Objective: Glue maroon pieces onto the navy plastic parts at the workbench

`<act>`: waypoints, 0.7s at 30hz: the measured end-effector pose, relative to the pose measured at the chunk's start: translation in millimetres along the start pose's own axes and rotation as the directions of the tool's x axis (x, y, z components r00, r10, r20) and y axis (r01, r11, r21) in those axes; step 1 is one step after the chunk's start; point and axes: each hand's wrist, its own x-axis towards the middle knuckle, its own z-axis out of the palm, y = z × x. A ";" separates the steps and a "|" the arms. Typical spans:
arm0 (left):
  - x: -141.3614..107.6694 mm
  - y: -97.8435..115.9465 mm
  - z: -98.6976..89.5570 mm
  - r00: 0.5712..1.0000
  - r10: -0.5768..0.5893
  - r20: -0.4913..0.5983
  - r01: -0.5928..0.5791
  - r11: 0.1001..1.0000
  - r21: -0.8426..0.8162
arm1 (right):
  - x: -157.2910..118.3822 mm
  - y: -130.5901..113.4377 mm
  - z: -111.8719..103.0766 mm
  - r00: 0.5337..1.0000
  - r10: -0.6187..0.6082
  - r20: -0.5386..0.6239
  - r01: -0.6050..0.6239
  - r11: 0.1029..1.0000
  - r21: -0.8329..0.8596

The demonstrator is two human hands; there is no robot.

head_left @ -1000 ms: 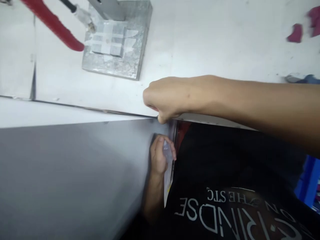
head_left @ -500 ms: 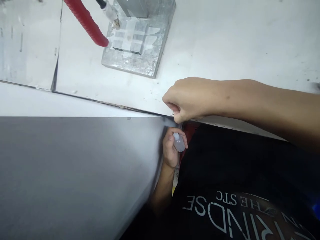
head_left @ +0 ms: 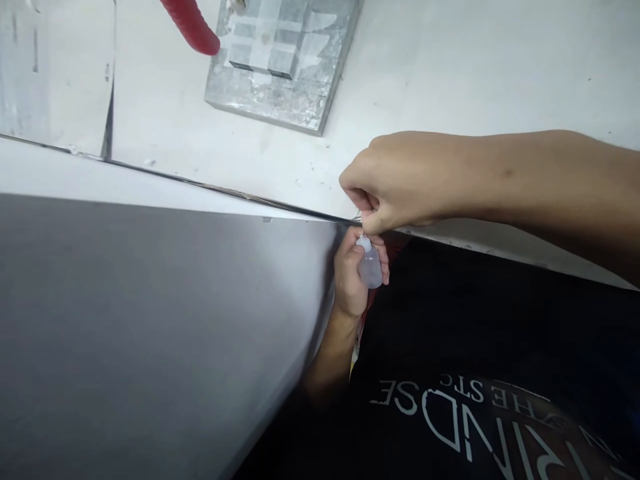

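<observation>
My left hand (head_left: 350, 280) is wrapped round a small translucent squeeze bottle (head_left: 371, 269) with a white cap, just below the table edge. The bottle's tip points up and sits close under my right thumb; whether they touch I cannot tell. Over the edge, my right hand (head_left: 387, 183) is closed in a pinch with its fingers curled. Fine thin strands show beside its fingertips, but what lies inside the pinch is hidden.
On the white table (head_left: 475, 80) stands a grey metal block (head_left: 275, 107) with taped pieces on it. A red ridged handle (head_left: 193, 27) reaches in beside it. A large grey panel (head_left: 150, 333) fills the lower left. A black printed shirt (head_left: 500, 320) is close on the right.
My left hand has brought the bottle up to my right hand, its tip now near the right thumb. My right hand keeps its pinch at the edge. The view has shifted slightly.
</observation>
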 end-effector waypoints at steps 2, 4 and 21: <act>0.0 -0.5 -0.9 1.000 0.001 0.020 0.000 1.000 -0.012 | -0.6 -0.3 -0.7 1.000 -0.001 -0.006 0.001 1.000 -0.007; 0.0 -1.8 -1.4 0.999 -0.010 0.032 0.010 1.000 -0.012 | -0.9 -0.4 -1.2 1.000 0.003 -0.006 -0.003 1.000 -0.007; -1.7 4.7 3.2 0.997 -0.064 0.035 0.065 0.998 -0.005 | 0.2 -0.1 -0.4 1.000 -0.025 -0.015 0.024 0.997 -0.067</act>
